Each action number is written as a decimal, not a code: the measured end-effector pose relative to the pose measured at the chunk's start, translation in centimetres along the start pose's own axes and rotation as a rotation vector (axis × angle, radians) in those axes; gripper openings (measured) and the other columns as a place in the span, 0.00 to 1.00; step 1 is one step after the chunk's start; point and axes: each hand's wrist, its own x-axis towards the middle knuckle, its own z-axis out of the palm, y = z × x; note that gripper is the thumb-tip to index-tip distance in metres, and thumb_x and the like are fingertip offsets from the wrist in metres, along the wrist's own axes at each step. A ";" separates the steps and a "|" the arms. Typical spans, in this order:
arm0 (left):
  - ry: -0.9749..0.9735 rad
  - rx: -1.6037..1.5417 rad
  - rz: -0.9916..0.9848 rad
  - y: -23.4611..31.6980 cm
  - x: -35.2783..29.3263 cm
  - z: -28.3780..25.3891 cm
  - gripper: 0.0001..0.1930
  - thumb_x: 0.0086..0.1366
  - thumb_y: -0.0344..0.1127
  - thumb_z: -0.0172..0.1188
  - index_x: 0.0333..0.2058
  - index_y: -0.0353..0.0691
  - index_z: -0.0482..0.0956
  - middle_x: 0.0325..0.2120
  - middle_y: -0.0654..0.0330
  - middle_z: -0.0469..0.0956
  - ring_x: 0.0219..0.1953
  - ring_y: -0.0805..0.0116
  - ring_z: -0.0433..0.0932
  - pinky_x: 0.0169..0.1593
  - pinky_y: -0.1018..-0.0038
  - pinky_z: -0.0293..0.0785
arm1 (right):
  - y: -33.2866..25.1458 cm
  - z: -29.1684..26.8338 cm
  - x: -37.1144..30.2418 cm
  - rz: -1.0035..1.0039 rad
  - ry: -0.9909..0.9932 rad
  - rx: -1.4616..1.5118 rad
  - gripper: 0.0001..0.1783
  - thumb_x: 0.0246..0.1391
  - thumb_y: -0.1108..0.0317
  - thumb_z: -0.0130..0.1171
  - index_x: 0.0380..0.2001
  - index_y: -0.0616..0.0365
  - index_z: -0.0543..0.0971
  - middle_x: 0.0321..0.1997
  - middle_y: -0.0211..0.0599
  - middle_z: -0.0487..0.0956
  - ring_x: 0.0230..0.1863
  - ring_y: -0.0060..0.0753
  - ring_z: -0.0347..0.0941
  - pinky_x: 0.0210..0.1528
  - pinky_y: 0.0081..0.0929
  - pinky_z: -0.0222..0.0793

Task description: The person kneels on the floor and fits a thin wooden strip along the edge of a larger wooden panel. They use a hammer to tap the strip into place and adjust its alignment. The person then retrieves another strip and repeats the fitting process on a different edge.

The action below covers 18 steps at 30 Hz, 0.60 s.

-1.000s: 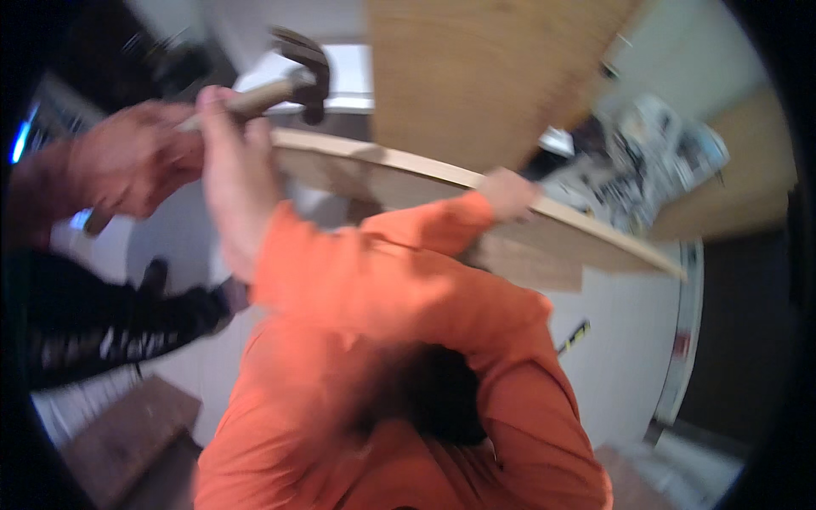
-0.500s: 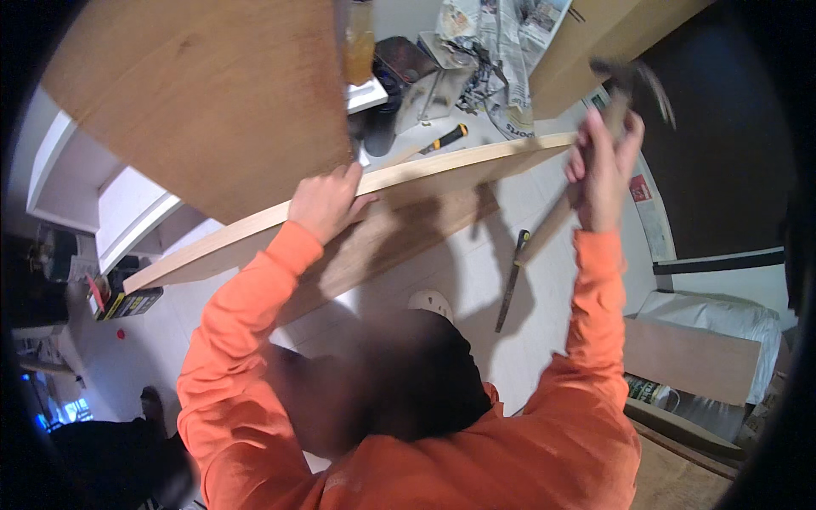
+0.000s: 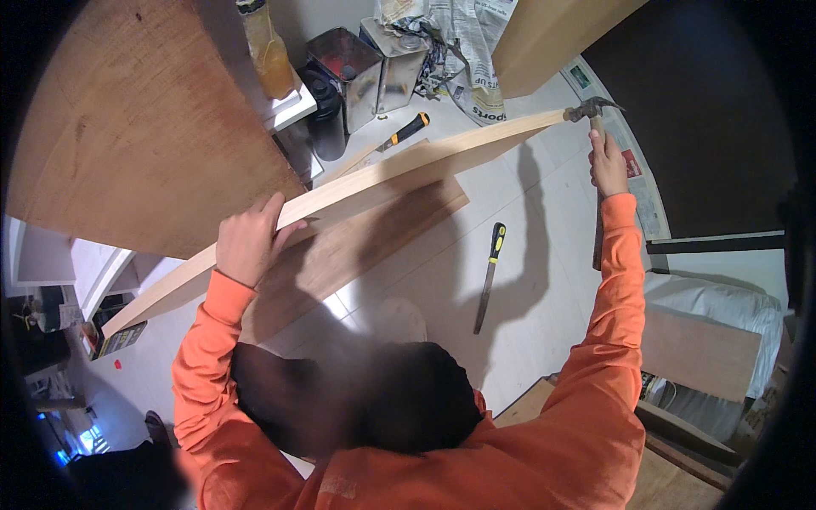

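A long pale wooden board point(image 3: 416, 166) stands on edge, slanting across the floor. My left hand point(image 3: 246, 240) is closed over its top edge, left of the middle, thumb on the near face. My right hand point(image 3: 609, 166) grips the handle of a claw hammer point(image 3: 593, 109) beyond the board's right end. The hammer's metal head is at that end and appears to touch it. On the floor between my arms lies a file point(image 3: 487, 280) with a black and yellow handle. Behind the board is another yellow-and-black handled tool point(image 3: 408, 132), partly hidden.
A large brown wooden panel point(image 3: 144, 127) leans at the left, by white shelving point(image 3: 102, 272). Metal cans point(image 3: 344, 68), a bottle of amber liquid point(image 3: 270, 55) and newspaper point(image 3: 472, 51) stand behind. At the right are a dark panel point(image 3: 705, 127) and a white bag point(image 3: 722, 306).
The hammer has come from a raised, blurred position to the board's right end. My left hand and the board sit further left in view, and the file shows fully.
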 end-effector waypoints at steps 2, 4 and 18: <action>0.019 -0.014 0.005 0.2 -0.1 0.0 0.25 0.63 0.59 0.61 0.36 0.40 0.71 0.25 0.52 0.77 0.26 0.49 0.80 0.28 0.58 0.74 | -0.2 0.4 0.9 0.018 0.010 -0.119 0.23 0.69 0.45 0.46 0.42 0.56 0.74 0.21 0.35 0.73 0.17 0.30 0.70 0.21 0.32 0.66; 0.060 -0.048 0.027 0.3 -0.1 0.0 0.25 0.62 0.59 0.61 0.35 0.40 0.71 0.25 0.52 0.77 0.27 0.49 0.80 0.28 0.58 0.74 | 0.1 0.8 1.5 -0.028 0.007 -0.198 0.25 0.69 0.44 0.45 0.42 0.58 0.74 0.23 0.42 0.76 0.22 0.40 0.75 0.27 0.39 0.69; 0.022 -0.021 0.018 0.5 -0.2 -0.2 0.25 0.63 0.58 0.61 0.35 0.39 0.70 0.24 0.52 0.76 0.26 0.49 0.80 0.28 0.58 0.73 | 2.4 1.2 3.9 -0.088 0.038 -0.330 0.27 0.68 0.45 0.46 0.43 0.61 0.75 0.33 0.57 0.80 0.39 0.63 0.78 0.43 0.52 0.70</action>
